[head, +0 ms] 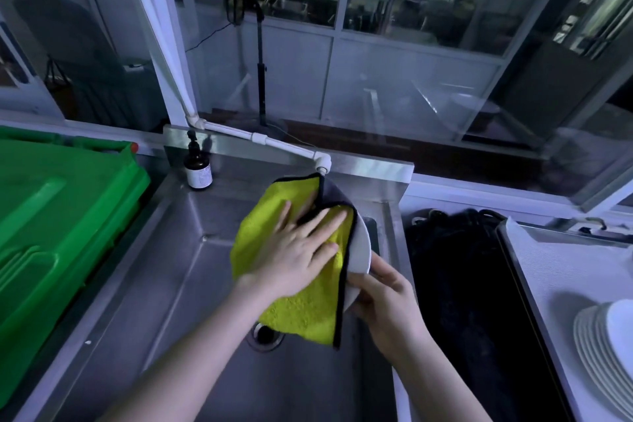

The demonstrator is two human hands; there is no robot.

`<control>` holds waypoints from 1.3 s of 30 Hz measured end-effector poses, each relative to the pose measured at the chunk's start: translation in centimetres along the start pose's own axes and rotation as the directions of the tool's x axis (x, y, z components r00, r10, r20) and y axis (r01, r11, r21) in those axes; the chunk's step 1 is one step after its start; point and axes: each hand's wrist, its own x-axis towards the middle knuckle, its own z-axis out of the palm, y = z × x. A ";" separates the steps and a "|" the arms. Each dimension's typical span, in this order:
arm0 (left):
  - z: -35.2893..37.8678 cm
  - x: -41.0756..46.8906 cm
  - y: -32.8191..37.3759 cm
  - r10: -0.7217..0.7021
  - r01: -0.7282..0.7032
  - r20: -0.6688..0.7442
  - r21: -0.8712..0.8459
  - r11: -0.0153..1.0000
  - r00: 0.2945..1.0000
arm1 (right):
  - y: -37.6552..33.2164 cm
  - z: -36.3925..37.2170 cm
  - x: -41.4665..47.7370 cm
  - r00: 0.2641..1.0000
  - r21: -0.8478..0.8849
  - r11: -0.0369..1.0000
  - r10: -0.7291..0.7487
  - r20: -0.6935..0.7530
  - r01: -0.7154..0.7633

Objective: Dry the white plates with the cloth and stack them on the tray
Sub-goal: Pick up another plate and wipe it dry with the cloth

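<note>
Gripping the lower rim of a white plate (361, 250), the right hand (387, 301) holds it on edge above the sink (137, 284), toward the basin's right side. The left hand (298, 250) lies flat with fingers spread, pressing the yellow cloth (291, 315) against the plate's face. The cloth's lower end hangs over the drain (265, 336). Right of the sink, a stack of white plates (596, 346) sits on the tray (555, 267). A brown bottle (198, 168) stands at the sink's far left corner.
</note>
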 end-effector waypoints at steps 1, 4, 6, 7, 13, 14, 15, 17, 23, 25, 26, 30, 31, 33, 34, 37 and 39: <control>-0.1 0.2 -0.7 -0.059 0.059 0.006 0.001 0.998 0.998 | -0.1 -0.1 0.0 1.000 0.019 1.000 0.004 -0.006 -0.004; -0.1 -0.3 -1.6 -0.213 0.214 0.032 -0.021 0.977 0.976 | -1.0 -0.6 0.3 0.998 0.052 0.998 -0.026 -0.061 0.029; 0.3 -1.8 -0.7 -0.217 0.219 0.050 -0.060 0.974 0.975 | -1.7 -1.1 0.6 0.994 0.068 0.996 -0.056 -0.093 0.062; 0.5 -2.6 0.3 -0.189 0.193 0.057 -0.070 0.979 0.980 | -1.8 -1.2 0.7 0.993 0.076 0.995 -0.062 -0.098 0.069; 0.3 -1.8 3.2 0.016 -0.019 -0.056 -0.044 0.999 0.998 | -0.3 -0.2 0.3 0.999 0.002 0.999 0.035 -0.003 -0.035; -0.1 -1.1 2.7 0.031 -0.032 -0.057 -0.024 0.999 0.998 | -0.1 -0.2 0.2 0.998 -0.005 0.999 0.051 0.021 -0.051; -0.5 -0.4 2.1 0.019 -0.020 -0.054 -0.013 1.000 0.998 | 0.0 -0.2 0.1 0.997 -0.007 0.998 0.061 0.042 -0.061; -1.0 0.8 0.7 -0.047 0.047 -0.045 -0.007 0.999 0.998 | 0.2 -0.3 -0.2 0.995 0.001 0.997 0.082 0.061 -0.082; -1.2 1.2 -1.5 -0.185 0.185 0.020 0.008 0.983 0.982 | -0.6 -0.7 -0.3 0.998 -0.034 0.998 0.053 0.026 -0.052; -0.5 -0.1 -0.3 -0.088 0.088 0.012 0.015 0.996 0.996 | -0.8 -0.7 0.0 0.999 -0.007 0.999 0.049 0.005 -0.049; -0.2 -0.7 0.5 -0.042 0.042 0.000 0.012 0.999 0.999 | -0.8 -0.6 0.1 0.999 0.000 0.999 0.050 0.000 -0.050; -0.3 -1.9 2.4 0.080 -0.080 0.013 0.013 0.997 0.997 | -0.4 -0.2 0.5 0.998 -0.015 0.998 0.056 0.034 -0.055; -0.5 -1.7 2.0 0.096 -0.096 0.003 0.017 0.995 0.995 | -0.3 -0.1 0.6 0.997 -0.015 0.998 0.054 0.052 -0.053; -0.8 -0.7 0.6 0.076 -0.076 -0.018 0.004 0.997 0.997 | -0.4 0.2 0.7 0.996 -0.019 0.999 0.047 0.078 -0.046; -0.9 -0.2 -0.4 0.029 -0.030 -0.025 -0.008 1.000 0.999 | -0.4 0.4 0.7 0.995 -0.025 0.999 0.040 0.088 -0.038; -1.1 0.7 -2.5 -0.160 0.160 0.004 -0.006 0.987 0.987 | -1.0 0.3 0.9 0.999 -0.002 1.000 0.022 0.047 -0.022; -0.7 -0.1 -2.6 -0.204 0.204 0.027 0.005 0.979 0.978 | -1.8 -0.2 1.1 1.000 0.031 0.999 0.011 -0.017 -0.010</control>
